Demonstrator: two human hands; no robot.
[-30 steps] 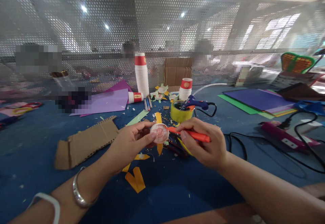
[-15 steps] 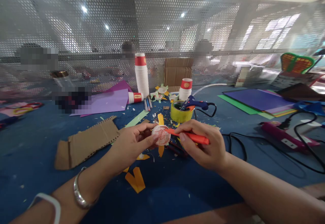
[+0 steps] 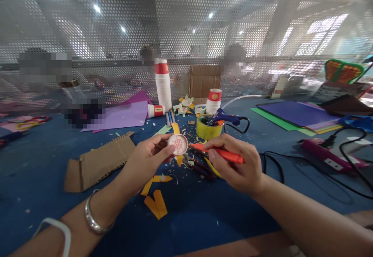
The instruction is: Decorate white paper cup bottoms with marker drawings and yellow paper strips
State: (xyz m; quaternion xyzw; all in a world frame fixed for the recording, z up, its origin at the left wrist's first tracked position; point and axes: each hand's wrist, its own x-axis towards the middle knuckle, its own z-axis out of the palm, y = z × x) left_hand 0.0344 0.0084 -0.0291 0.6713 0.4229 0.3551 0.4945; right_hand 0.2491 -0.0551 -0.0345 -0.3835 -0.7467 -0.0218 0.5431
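Pinched in my left hand (image 3: 150, 160) is a round white paper cup bottom (image 3: 178, 144) with red lines drawn on its face and yellow paper strips (image 3: 175, 128) sticking out above and below. My right hand (image 3: 236, 162) grips an orange-red marker (image 3: 227, 155), its tip pointing left, slightly apart from the disc's right edge. Below the disc, pliers or a similar dark-handled tool (image 3: 201, 167) lie partly hidden by my right hand. Folded yellow paper pieces (image 3: 157, 204) rest on the table in front of my left hand.
A roll of yellow tape (image 3: 208, 129) holds a blue glue gun (image 3: 225, 116). Behind stand stacked paper cups (image 3: 163, 88) and a shorter stack (image 3: 214, 101). Corrugated cardboard (image 3: 101, 162) lies left, coloured sheets (image 3: 294, 113) right, near a purple power strip (image 3: 323, 156) with black cables.
My left hand has moved the disc slightly left and up, tilting it. The marker tip, over the disc's face before, is now off its right edge.
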